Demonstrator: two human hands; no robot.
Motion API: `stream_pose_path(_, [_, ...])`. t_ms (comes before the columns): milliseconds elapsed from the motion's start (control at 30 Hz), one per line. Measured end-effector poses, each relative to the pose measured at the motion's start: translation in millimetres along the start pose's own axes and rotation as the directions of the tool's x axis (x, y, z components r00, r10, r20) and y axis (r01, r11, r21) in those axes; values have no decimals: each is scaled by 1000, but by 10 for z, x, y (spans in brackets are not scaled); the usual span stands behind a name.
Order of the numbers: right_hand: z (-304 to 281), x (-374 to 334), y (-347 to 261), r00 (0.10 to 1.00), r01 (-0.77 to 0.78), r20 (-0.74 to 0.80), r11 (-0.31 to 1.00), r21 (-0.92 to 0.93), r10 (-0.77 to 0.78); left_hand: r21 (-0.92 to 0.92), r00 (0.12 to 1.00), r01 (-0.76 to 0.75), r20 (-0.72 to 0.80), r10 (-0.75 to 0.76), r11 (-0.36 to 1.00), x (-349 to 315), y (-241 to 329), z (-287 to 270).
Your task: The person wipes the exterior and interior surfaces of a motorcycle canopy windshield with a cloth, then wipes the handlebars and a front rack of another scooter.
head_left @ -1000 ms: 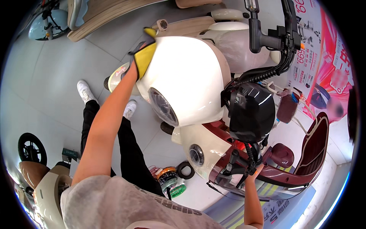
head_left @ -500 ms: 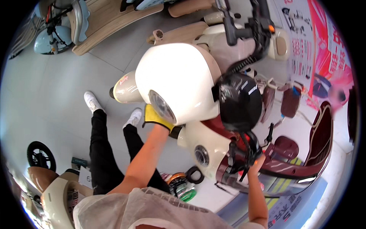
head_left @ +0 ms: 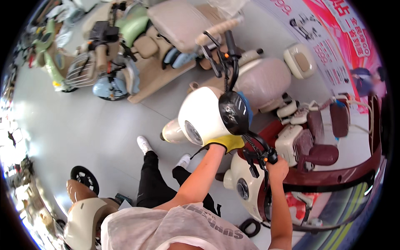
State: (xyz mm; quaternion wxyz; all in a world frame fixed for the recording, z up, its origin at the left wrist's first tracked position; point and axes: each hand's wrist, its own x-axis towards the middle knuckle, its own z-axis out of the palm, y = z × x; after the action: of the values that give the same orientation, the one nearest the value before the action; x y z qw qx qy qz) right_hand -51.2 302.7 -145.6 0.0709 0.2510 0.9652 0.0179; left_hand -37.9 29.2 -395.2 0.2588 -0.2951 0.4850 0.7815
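Note:
A cream-white electric scooter [head_left: 203,109] stands in front of me, with a round headlight [head_left: 193,132] and a black instrument pod [head_left: 234,112]. My left hand [head_left: 228,142] is covered by a yellow mitt-like glove with black edging and a dangling dark strap. It rests against the lower side of the white front shell, near the pod; its fingers are hidden. My right hand [head_left: 278,168] is bare and wrapped round the handlebar grip [head_left: 271,156], beside a brake lever.
A second cream scooter [head_left: 242,179] with maroon parts and a maroon windscreen frame [head_left: 329,180] stands close on the right. Blue [head_left: 109,87] and green [head_left: 134,24] scooters are at the far left. Behind me at left is another cream scooter [head_left: 85,221]. A black ring [head_left: 250,228] lies on the floor.
The view has shifted, and the white scooter appears smaller. My gloved left hand has moved from beside the headlight along the shell toward the pod. My right hand stays on the grip.

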Motion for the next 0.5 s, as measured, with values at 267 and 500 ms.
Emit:
stream_pose_path(267, [-22, -42, 0, 995, 80, -53, 997, 17, -79, -74, 999, 23, -46, -26, 997, -335, 54, 309])
stream_pose_path(500, [-16, -16, -64, 992, 120, -47, 992, 37, -118, -273, 995, 77, -46, -93, 959, -629, 388, 239])
